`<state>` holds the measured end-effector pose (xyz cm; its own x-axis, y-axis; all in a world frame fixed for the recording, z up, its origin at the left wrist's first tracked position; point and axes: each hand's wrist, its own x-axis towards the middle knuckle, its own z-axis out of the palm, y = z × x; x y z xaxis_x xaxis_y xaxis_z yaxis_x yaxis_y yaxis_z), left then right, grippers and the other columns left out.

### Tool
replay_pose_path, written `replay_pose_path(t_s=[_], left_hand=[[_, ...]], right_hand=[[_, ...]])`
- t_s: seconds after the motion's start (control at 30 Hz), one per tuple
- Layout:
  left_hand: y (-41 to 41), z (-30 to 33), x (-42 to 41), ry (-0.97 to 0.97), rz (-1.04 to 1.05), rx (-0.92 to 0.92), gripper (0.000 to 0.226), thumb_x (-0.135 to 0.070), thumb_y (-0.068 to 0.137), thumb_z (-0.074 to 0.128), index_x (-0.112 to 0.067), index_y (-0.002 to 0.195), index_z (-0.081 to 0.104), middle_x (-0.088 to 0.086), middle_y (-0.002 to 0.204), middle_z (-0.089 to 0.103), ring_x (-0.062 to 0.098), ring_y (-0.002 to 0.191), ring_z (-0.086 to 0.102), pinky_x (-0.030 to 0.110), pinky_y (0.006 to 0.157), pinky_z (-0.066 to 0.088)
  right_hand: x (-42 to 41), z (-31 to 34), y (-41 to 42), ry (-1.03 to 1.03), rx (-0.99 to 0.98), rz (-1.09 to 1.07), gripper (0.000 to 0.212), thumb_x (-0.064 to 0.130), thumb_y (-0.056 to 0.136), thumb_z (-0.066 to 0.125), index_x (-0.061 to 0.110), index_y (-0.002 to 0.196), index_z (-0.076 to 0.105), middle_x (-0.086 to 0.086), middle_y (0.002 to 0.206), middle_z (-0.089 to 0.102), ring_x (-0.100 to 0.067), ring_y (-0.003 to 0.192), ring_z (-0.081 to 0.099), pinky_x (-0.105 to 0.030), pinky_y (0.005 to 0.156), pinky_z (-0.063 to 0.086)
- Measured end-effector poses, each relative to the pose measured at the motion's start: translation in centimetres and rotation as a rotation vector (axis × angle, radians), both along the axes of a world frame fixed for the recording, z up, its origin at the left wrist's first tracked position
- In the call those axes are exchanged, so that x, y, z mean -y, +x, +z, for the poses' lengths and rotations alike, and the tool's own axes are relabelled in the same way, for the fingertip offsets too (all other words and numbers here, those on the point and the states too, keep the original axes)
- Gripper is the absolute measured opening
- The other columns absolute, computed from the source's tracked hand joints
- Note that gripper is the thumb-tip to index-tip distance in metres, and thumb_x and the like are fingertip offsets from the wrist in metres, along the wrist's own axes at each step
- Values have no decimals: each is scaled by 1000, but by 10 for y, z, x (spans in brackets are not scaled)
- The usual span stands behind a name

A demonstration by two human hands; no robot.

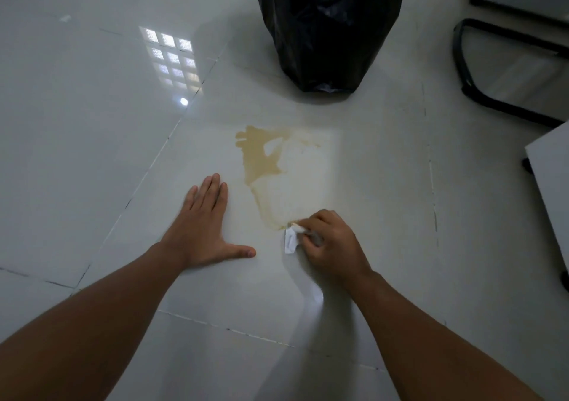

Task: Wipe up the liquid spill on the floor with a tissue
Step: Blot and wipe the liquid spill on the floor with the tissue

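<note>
A yellowish-brown liquid spill [260, 154] lies on the white tiled floor [92, 123], with a thin trail running down and right from the main pool. My right hand [331, 245] is closed on a crumpled white tissue [291, 239] and presses it on the floor at the near end of that trail. Part of the tissue is hidden under my fingers. My left hand [204, 225] rests flat on the floor left of the trail, fingers together, thumb spread, holding nothing.
A bin lined with a black bag [326, 28] stands just beyond the spill. Black chair legs [471, 83] and grey furniture [551, 185] occupy the right side. Window light reflects on the glossy tiles at the upper left.
</note>
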<state>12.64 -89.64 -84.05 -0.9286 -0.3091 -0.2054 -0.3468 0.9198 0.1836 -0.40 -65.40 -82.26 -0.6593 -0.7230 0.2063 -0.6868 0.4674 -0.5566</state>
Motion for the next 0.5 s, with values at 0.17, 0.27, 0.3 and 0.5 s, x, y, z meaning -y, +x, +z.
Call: replay_pose_path(t_s=[0.17, 0.27, 0.3, 0.5], left_hand=[[1, 1, 1, 9, -1, 4, 149, -107, 52, 20, -6, 157, -11, 13, 164, -23, 22, 151, -25, 42, 125, -8], [2, 1, -1, -41, -2, -11, 145, -106, 56, 18, -6, 157, -9, 13, 165, -21, 25, 151, -25, 46, 125, -8], [3, 0, -2, -57, 2, -15, 143, -106, 57, 18, -7, 157, -9, 13, 165, -20, 26, 151, -25, 47, 124, -8], [2, -2, 1, -71, -2, -28, 139, -104, 61, 20, -8, 157, -9, 11, 165, -20, 21, 152, -23, 48, 125, -5]], right_hand=[[-6, 6, -13, 4, -37, 56, 14, 20, 82, 69, 19, 96, 74, 3, 84, 60, -13, 80, 56, -26, 67, 48], [-8, 4, -10, 66, -32, 106, 11, 26, 86, 68, 22, 92, 76, 5, 83, 60, -12, 79, 56, -28, 64, 49], [-5, 4, -9, 73, -38, 120, 9, 26, 86, 69, 22, 90, 76, 5, 83, 60, -12, 79, 56, -29, 64, 49], [8, -3, -14, 40, 0, 158, 14, 21, 79, 78, 21, 93, 76, 4, 86, 66, -12, 82, 60, -23, 67, 49]])
